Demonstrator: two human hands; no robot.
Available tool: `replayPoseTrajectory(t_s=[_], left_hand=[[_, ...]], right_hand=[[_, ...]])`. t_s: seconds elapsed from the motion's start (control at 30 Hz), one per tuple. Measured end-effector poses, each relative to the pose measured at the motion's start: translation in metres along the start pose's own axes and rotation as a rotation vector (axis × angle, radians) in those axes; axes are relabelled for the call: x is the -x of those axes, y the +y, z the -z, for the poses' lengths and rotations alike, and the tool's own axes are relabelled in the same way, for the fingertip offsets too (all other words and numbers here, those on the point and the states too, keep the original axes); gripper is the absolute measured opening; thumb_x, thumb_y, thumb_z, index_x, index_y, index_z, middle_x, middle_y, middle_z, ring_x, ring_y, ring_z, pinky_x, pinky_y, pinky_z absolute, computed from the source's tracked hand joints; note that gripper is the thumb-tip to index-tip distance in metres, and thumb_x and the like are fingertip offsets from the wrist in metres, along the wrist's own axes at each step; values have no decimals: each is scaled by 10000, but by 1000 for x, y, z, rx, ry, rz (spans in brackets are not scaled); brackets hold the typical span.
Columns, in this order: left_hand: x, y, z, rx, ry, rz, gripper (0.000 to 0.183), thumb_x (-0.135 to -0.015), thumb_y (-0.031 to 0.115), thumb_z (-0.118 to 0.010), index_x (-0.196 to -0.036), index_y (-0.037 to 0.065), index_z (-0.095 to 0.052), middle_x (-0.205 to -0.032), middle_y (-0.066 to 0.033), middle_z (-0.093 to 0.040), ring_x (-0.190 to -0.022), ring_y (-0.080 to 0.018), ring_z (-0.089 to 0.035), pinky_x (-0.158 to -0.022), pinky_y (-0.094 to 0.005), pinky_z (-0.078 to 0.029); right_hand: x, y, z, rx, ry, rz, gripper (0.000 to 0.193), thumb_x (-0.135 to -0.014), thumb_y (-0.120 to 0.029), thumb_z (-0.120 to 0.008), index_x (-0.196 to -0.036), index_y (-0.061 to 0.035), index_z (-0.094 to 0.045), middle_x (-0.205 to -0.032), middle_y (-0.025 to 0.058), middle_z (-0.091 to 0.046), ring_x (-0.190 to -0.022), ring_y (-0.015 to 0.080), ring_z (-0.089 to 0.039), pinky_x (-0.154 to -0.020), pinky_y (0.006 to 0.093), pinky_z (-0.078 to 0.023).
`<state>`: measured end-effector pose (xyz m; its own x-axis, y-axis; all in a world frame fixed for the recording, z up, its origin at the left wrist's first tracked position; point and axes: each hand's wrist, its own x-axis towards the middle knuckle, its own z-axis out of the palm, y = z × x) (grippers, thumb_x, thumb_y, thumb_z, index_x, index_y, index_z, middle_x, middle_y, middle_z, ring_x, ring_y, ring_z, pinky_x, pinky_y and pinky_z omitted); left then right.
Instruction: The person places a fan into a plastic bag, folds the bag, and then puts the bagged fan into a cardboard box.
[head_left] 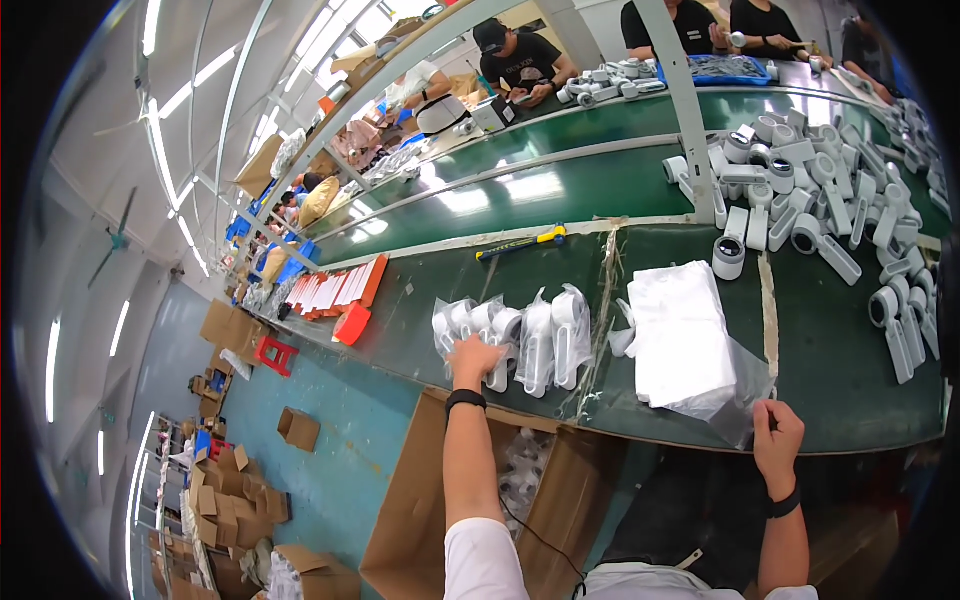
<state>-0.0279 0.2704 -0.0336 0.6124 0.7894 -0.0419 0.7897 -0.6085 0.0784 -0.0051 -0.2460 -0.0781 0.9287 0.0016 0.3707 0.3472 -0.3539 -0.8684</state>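
My left hand (474,360) is closed over the handle end of a white device with a round head, in a clear bag, at the left end of a row. Beside it lie several more bagged white devices (538,345), heads away from me and handles toward me. My right hand (778,440) pinches the near right corner of a clear plastic bag (745,395) at the bench's front edge. That bag belongs to a stack of white, flat bags (680,335) in front of me. Part of my left fingers is hidden behind the hand.
A large heap of unbagged white devices (790,180) covers the right of the green bench (440,270). A yellow-and-black tool (522,242), orange tape (351,324) and orange-white strips (335,288) lie farther left. An open carton (410,500) stands below the edge. People work across the conveyor (480,185).
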Motion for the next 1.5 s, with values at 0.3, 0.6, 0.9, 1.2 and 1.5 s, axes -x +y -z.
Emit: replayPoseTrajectory(t_s=[0.3, 0.6, 0.9, 1.2, 1.5], left_hand=[[6, 4, 2, 87, 87, 26, 689, -671, 484, -690, -1181, 24, -638, -1182, -197, -627, -1191, -329, -517, -1041, -497, -335], [12, -19, 3, 172, 182, 120, 721, -619, 455, -717, -1180, 11, -632, -1226, -242, -556, -1117, -444, -496, -980, -448, -406], [32, -32, 16, 219, 234, 135, 724, -590, 405, -744, -1174, -6, -630, -1243, -250, -513, -1139, -448, -470, -961, -466, -423], [76, -108, 16, 116, 378, 87, 695, -583, 382, -748, -1128, -32, -634, -1158, -237, -514, -1043, -434, -487, -919, -474, -430], [202, -208, -44, 177, 434, 164, 641, -538, 348, -812, -995, -62, -628, -1046, -183, -500, -991, -387, -487, -861, -452, -428]], right_hand=[[0, 1, 1, 8, 14, 41, 132, -872, -90, -645, -842, 38, -639, -668, 86, -577, -543, 134, -496, -523, 269, -395], [1, 2, 0, 37, 2, 35, 134, -874, -97, -643, -841, 33, -641, -663, 85, -572, -544, 139, -498, -528, 269, -399], [1, 2, 1, 88, 6, 49, 128, -880, -84, -633, -841, 37, -634, -663, 83, -556, -551, 133, -489, -535, 268, -401], [3, 6, -2, 94, -19, 14, 144, -902, -93, -617, -856, 43, -630, -683, 70, -570, -598, 112, -493, -571, 253, -409], [4, 23, 0, 156, -52, -29, 172, -941, -127, -589, -897, 33, -629, -698, 9, -551, -651, 76, -480, -599, 226, -391]])
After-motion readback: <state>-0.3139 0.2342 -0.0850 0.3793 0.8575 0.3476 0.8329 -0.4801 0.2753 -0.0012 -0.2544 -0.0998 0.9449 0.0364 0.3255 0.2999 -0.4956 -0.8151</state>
